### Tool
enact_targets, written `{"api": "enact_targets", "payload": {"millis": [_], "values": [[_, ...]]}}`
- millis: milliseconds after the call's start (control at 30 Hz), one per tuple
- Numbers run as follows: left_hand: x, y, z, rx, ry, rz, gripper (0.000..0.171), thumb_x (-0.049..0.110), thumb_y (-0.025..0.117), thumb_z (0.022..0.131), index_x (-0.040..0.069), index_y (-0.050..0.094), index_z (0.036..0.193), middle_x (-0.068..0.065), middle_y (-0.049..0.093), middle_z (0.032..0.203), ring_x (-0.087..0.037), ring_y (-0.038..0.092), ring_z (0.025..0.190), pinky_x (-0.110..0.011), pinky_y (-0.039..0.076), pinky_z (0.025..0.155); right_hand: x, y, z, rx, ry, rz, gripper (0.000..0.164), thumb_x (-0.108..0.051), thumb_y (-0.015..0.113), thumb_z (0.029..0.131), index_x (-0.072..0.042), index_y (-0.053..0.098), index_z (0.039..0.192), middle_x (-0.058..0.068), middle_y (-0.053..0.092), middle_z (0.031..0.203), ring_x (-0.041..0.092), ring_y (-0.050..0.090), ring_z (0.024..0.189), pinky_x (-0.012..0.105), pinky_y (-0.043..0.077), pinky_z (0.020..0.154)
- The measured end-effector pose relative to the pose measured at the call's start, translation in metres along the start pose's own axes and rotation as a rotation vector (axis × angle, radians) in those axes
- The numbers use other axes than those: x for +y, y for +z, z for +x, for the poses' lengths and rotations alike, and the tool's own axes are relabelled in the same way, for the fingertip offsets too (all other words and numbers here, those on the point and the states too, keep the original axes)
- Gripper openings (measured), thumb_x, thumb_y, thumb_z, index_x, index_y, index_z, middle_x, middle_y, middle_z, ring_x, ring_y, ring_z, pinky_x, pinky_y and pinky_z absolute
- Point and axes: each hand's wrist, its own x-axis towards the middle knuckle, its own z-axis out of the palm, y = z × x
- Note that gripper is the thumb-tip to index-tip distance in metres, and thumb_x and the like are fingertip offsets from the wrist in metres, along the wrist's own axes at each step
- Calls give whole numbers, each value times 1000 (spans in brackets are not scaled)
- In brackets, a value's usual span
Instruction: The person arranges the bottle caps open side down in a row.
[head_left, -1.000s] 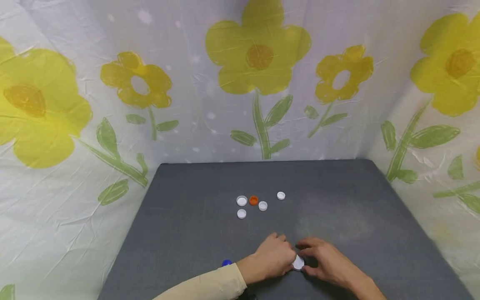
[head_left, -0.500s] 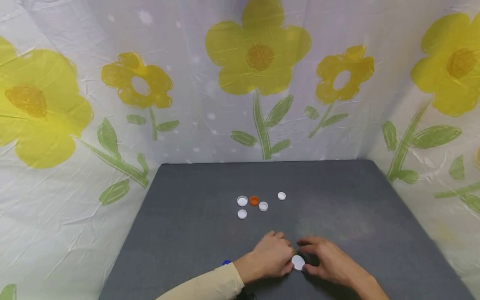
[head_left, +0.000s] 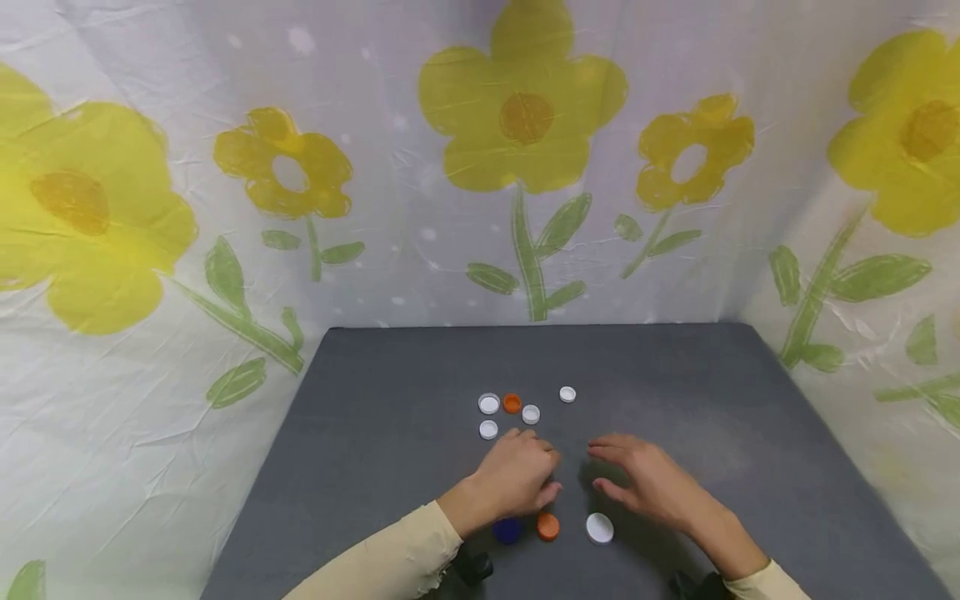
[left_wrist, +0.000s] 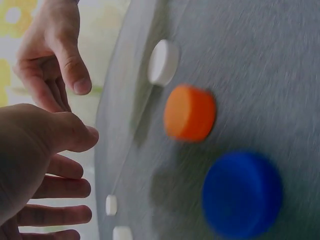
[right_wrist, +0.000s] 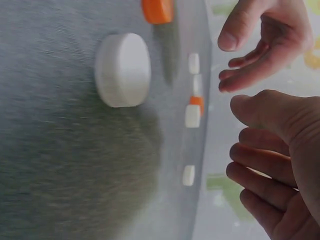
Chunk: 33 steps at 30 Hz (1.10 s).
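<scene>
Both hands are raised over the dark grey table with nothing in their fingers. My left hand hovers just beyond a blue bottle cap and an orange bottle cap; in the left wrist view its fingers are loosely extended, apart from the blue cap and orange cap. To the right, a white bottle cap lies top up in line with those two. My right hand hangs beyond and right of it, fingers relaxed, thumb apart, as the right wrist view also shows above the white cap.
Farther back lie several upturned caps: white ones and an orange one close together, with another white cap off to the right. A flower-printed curtain surrounds the table's far and side edges.
Both hands have lifted away from the white cap and drawn back from it, toward the far side. The left hand also shifted left, uncovering the orange cap and more of the blue one.
</scene>
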Motion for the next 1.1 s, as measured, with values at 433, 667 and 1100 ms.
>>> {"api": "enact_targets", "payload": {"millis": [433,667,1100], "values": [[-48,-17,-24,2,-109,-67,28,40,88,92,18,77,106,6,75,95,-18,75,87,-36,62,72,-8,2,45,26,-62,-58,40,-22,91,90,-4,80,124,11,79,127,31,76,117,50,62,95],[-70,-20,-37,23,-158,-43,31,39,90,91,17,79,110,3,77,93,-19,74,84,-37,63,70,-13,8,68,1,-62,-49,42,-24,91,91,-2,79,124,12,79,128,32,75,119,50,61,99],[-103,-20,-52,25,-275,-144,32,31,91,91,7,80,110,-6,81,100,-27,78,90,-45,65,75,-22,23,113,-45,-85,-16,39,-23,90,93,-3,80,125,13,79,127,31,75,119,50,61,100]]}}
